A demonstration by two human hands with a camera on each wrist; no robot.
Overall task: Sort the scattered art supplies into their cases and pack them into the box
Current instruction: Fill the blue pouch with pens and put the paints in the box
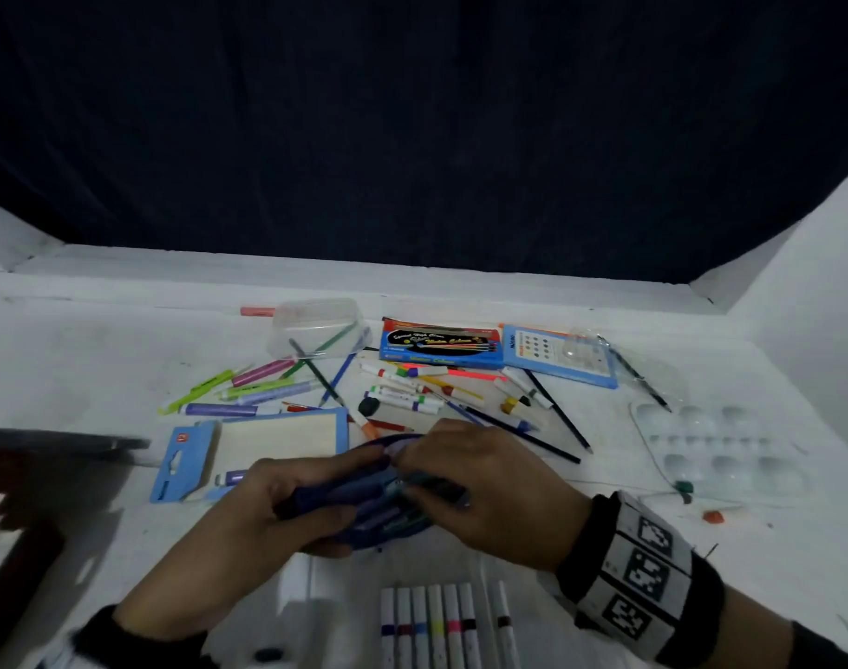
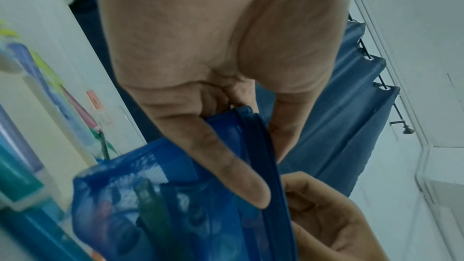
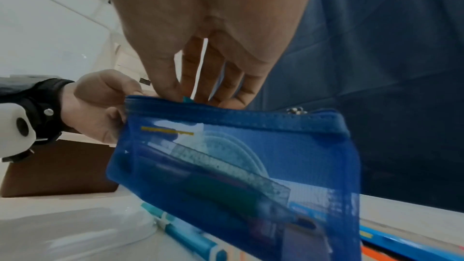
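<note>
Your left hand (image 1: 287,504) grips the blue mesh pouch (image 3: 233,166) — your right hand (image 1: 485,490) pinches its zipper edge, pens inside.

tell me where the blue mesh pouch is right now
In the head view the blue mesh pouch is at centre front, gripped between the left hand and right hand, just nearer than the open blue case.

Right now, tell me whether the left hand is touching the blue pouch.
Touching. The left wrist view shows the left hand with its thumb pressed on the blue pouch by the zipper edge, fingers curled behind it.
</note>
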